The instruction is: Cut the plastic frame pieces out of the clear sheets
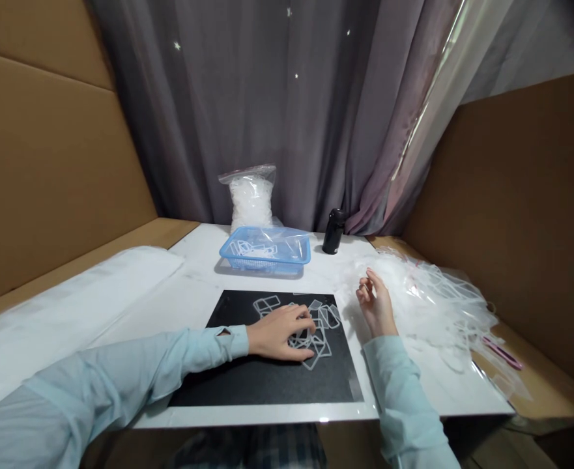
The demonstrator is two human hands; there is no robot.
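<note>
My left hand (284,331) lies palm down over a loose pile of small white rectangular plastic frames (322,339) on a black mat (267,384). Its fingers are spread and bent, touching the pile; part of the pile is hidden under the palm. To the right of the mat, my right hand (376,305) is raised beside a heap of clear plastic bags (426,296). Its fingers are loosely curled and apart, with nothing visible between them.
A blue basket (267,264) with more white frames and clear plastic stands behind the mat. Behind it is a full zip bag (251,200) of white pieces. A black bottle (334,232) stands to the right, a pink tool (502,353) at the right edge. Cardboard walls flank the table.
</note>
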